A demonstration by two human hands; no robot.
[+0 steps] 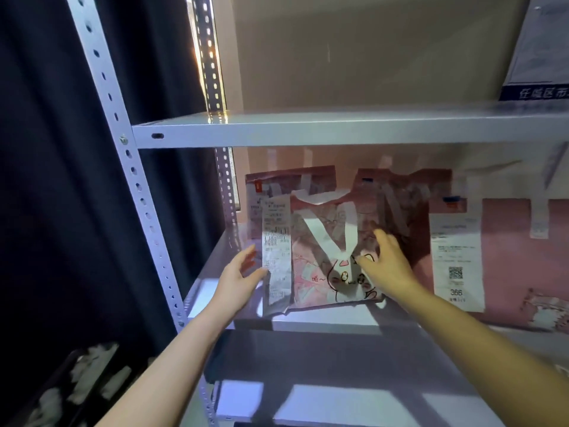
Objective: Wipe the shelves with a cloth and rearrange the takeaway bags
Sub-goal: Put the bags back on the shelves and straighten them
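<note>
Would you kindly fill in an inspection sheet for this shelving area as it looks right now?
Surface: grey metal middle shelf holds the bags; grey metal upper shelf looks bare where visible.
Job's things: pink rabbit-print takeaway bag stands at the front with a long white receipt on its left edge; dark pink bags behind it; pink bag with a QR label to the right. No cloth seen.
Clutter: nothing seen.
Hands: left hand open at the receipt edge; right hand open, fingers on the rabbit bag's front.
Cables: nothing seen.
Surroundings: dark curtain left, beige wall behind, a blue-edged notice top right.
</note>
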